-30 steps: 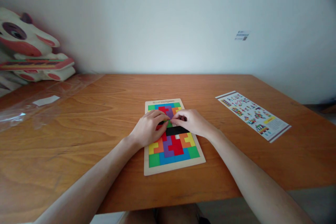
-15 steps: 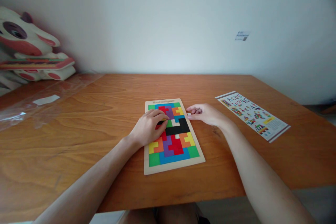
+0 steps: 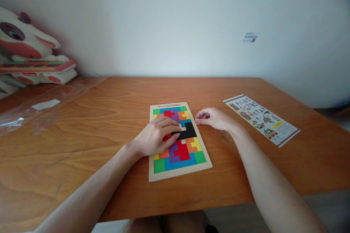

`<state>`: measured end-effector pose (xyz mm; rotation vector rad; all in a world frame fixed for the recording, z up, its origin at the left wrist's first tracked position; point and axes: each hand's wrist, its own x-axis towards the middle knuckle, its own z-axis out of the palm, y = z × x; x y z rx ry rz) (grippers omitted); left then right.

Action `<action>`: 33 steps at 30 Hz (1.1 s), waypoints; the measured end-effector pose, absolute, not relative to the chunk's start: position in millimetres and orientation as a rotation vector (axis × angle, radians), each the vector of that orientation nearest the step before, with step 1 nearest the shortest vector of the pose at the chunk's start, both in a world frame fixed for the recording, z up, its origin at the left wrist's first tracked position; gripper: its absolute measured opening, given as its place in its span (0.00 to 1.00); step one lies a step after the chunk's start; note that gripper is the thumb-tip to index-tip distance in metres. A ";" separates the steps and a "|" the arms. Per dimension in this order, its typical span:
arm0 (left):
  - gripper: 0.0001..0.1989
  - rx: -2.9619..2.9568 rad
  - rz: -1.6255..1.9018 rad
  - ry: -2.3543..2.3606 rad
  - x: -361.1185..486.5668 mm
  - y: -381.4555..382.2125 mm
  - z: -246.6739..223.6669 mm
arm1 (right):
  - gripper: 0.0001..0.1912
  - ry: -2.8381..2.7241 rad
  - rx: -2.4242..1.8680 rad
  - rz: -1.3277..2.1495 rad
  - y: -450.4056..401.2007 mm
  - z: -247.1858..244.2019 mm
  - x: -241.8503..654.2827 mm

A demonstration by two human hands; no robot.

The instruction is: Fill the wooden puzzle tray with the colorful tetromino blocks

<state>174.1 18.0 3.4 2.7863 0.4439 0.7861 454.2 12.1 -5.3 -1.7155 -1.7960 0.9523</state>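
Observation:
A wooden block puzzle board [image 3: 180,172] lies flat on the table, filled with interlocking coloured pieces. My left hand [image 3: 158,134] rests over the left and middle part of the board. Its thumb and fingers are apart, with the tips at a black piece [image 3: 190,131], and it covers several pieces beneath. Bare board shows beside the black piece. Just off the board's right edge, my right hand [image 3: 212,118] is closed in a pinch. A small white piece [image 3: 197,119] shows at its fingertips, mostly hidden.
To the right lies a printed pattern sheet [image 3: 261,120]. Clear plastic wrapping [image 3: 51,116] with a white slip is spread on the left. Behind it stands a cow-shaped toy keyboard [image 3: 38,67] by the wall. The wooden table's [image 3: 226,204] front edge runs below the board.
My left hand has shifted slightly right across the board, and its thumb and fingers have spread apart. The right hand stays in nearly the same place, still pinched.

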 end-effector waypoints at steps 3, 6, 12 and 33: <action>0.12 2.848 0.716 0.320 177.4 10.1 4.3 | 0.05 -1.770 -1.708 0.959 11.5 -6.4 453.5; 0.11 2.887 0.752 0.407 178.7 8.1 3.5 | 0.08 -1.739 -1.665 0.958 11.6 -8.1 454.5; 0.09 2.819 0.935 0.725 171.5 21.8 1.2 | 0.13 -1.815 -1.678 1.050 8.8 -3.1 459.8; 0.09 2.778 0.922 0.815 174.0 21.4 -4.5 | 0.12 -1.731 -1.360 1.263 3.9 -4.0 416.4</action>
